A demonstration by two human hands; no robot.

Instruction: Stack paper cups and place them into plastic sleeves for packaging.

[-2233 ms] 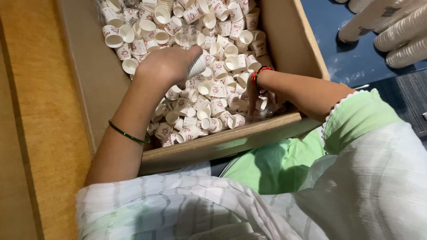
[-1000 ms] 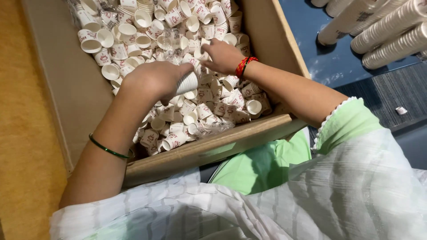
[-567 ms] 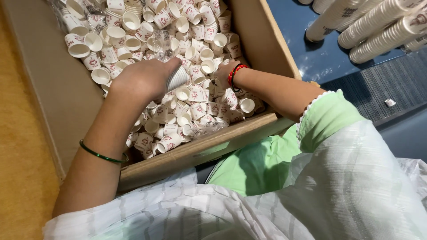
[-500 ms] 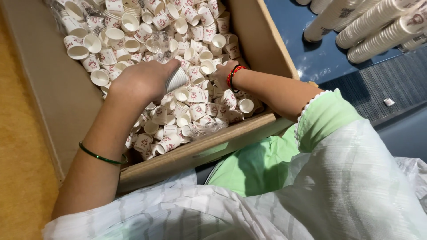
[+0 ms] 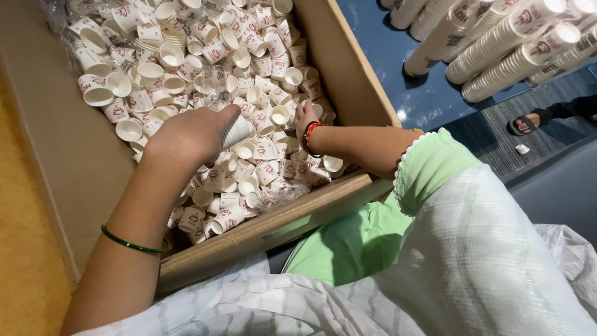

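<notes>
Reaching into the cardboard box [image 5: 348, 68], the left hand [image 5: 193, 134] is curled tight round a short nested stack of cups [image 5: 237, 129], whose long axis points away from the palm toward the right, open end leading. The right hand [image 5: 306, 115] lies just beside that open end, fingers down among the loose paper cups [image 5: 186, 56] heaped in the box; whether it has closed on one I cannot tell. So the stack sits between the two hands, nearer the left, with the right hand's cups a short way off along the stack's own line. Long finished stacks [image 5: 497, 43] lie outside the box on the blue floor
</notes>
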